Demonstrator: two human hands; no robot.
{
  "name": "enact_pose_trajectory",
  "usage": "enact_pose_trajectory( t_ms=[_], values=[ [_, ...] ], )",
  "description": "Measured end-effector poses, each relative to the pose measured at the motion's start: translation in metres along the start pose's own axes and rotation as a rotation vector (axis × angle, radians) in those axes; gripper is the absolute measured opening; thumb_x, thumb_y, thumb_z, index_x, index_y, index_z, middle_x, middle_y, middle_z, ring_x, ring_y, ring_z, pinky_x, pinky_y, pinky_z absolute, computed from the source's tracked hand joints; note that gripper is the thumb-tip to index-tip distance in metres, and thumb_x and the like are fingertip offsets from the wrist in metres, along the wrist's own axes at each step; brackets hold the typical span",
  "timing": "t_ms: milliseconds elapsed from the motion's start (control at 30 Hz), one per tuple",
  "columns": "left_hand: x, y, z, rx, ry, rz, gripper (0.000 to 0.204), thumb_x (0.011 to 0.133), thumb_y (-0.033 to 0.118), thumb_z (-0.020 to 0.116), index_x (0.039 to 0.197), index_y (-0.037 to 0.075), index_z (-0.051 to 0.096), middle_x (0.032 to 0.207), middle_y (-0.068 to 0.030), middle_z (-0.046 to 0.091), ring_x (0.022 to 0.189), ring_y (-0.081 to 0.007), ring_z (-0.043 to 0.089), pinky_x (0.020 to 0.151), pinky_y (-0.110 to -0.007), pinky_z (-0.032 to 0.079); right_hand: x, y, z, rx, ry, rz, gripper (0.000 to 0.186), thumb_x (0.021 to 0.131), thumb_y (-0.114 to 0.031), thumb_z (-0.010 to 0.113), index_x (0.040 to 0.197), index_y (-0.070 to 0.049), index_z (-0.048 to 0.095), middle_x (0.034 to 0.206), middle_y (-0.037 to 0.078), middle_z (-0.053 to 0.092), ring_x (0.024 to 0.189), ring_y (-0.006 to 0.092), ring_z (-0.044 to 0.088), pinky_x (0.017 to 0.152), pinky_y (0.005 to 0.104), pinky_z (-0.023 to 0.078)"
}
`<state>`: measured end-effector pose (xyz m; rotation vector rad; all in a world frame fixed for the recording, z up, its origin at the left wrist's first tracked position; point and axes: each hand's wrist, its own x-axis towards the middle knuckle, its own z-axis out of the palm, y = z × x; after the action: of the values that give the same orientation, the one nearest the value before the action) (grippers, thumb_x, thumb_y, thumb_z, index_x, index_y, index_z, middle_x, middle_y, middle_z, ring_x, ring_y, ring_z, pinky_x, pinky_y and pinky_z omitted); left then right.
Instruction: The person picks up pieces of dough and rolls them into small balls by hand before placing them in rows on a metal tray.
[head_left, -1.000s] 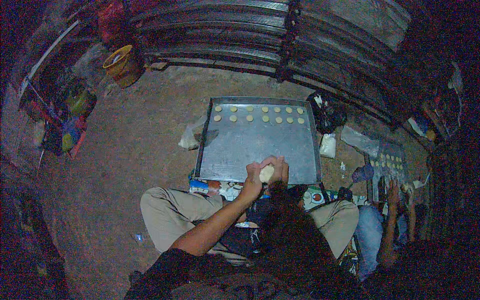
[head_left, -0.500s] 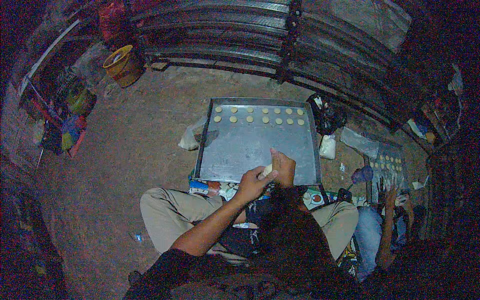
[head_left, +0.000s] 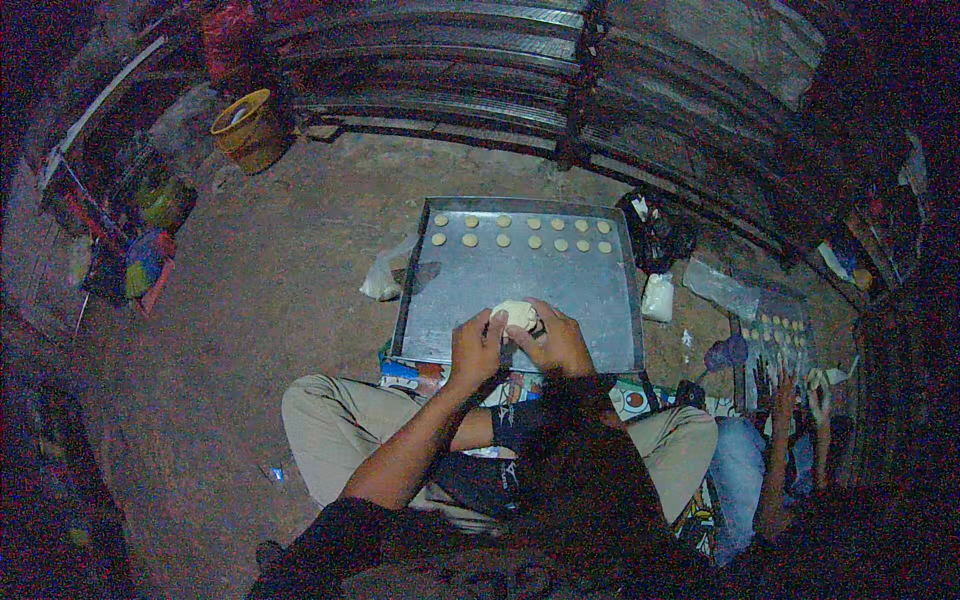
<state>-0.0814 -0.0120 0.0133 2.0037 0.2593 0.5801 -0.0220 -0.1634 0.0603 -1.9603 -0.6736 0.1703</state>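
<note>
Between my hands is a pale lump of dough (head_left: pixel 515 315), held above the near part of a large metal baking tray (head_left: pixel 460 285). My left hand (head_left: pixel 477 347) grips its left side, thumb on the near face. My right hand (head_left: pixel 560 345) closes on the right side of the lump, fingers partly round it. Two rows of small flat dough rounds (head_left: pixel 503 240) lie along the far end of the tray.
On the right a co-worker's hands (head_left: pixel 785 400) are at a second tray (head_left: pixel 775 300) with dough rounds. A white bag (head_left: pixel 658 297) and black plastic bag (head_left: pixel 655 235) lie beside my tray, a clear bag (head_left: pixel 380 275) on its left. A yellow bucket (head_left: pixel 248 135) stands far left.
Half a second ago my hands were pressed together with the dough mostly hidden in them. Now they have come apart and forward, and the rounded lump shows between the fingertips.
</note>
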Motion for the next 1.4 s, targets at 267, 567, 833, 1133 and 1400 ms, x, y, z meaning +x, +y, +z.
enact_pose_trajectory(
  t_ms=[267, 567, 833, 1133, 1400],
  values=[
    [-0.005, 0.009, -0.001, -0.161, -0.085, -0.127, 0.041, 0.103, 0.036, 0.048, 0.095, 0.000, 0.067, 0.069, -0.0121, 0.062, 0.062, -0.0207, 0.058, 0.062, -0.036, 0.047, -0.004, -0.012, -0.010, -0.360, -0.110, -0.039, 0.042, 0.087, -0.043, 0.067, 0.097, -0.003, 0.065, 0.085, 0.019, 0.069, 0.079, 0.0383, 0.069, 0.075, 0.0449, 0.054],
    [0.007, 0.027, -0.030, -0.256, -0.398, 0.105, 0.041, 0.104, 0.031, 0.045, 0.129, -0.001, 0.052, 0.127, -0.0164, 0.058, 0.120, -0.0278, 0.053, 0.102, -0.036, 0.040, -0.007, 0.054, 0.013, 0.430, 0.146, 0.182, 0.034, 0.091, -0.029, 0.062, 0.107, 0.000, 0.068, 0.094, 0.019, 0.070, 0.080, 0.0345, 0.069, 0.077, 0.0451, 0.054],
    [0.001, 0.025, -0.013, -1.209, -0.386, -0.366, 0.039, 0.106, 0.028, 0.045, 0.134, 0.002, 0.050, 0.132, -0.0141, 0.058, 0.116, -0.0210, 0.058, 0.099, -0.034, 0.047, -0.001, 0.036, 0.034, 0.362, -0.127, 0.369, 0.046, 0.098, -0.041, 0.050, 0.116, 0.000, 0.061, 0.100, 0.018, 0.069, 0.088, 0.0314, 0.068, 0.078, 0.0422, 0.051],
    [0.001, -0.002, 0.000, -1.402, -0.156, -0.617, 0.024, 0.103, 0.021, 0.048, 0.113, 0.002, 0.059, 0.104, -0.0138, 0.067, 0.098, -0.0254, 0.067, 0.088, -0.037, 0.054, -0.007, -0.022, 0.004, -0.256, -0.198, -0.006, 0.042, 0.084, -0.043, 0.073, 0.105, -0.007, 0.069, 0.085, 0.014, 0.072, 0.077, 0.0278, 0.070, 0.074, 0.0383, 0.055],
    [-0.001, 0.051, -0.009, -0.824, -0.390, -0.273, 0.043, 0.108, 0.032, 0.037, 0.125, 0.001, 0.060, 0.114, -0.0119, 0.068, 0.101, -0.0188, 0.065, 0.093, -0.032, 0.050, -0.003, 0.002, -0.006, -0.141, -0.079, 0.167, 0.055, 0.085, -0.058, 0.068, 0.090, -0.003, 0.073, 0.077, 0.013, 0.072, 0.068, 0.0242, 0.071, 0.064, 0.0348, 0.055]
  ],
)
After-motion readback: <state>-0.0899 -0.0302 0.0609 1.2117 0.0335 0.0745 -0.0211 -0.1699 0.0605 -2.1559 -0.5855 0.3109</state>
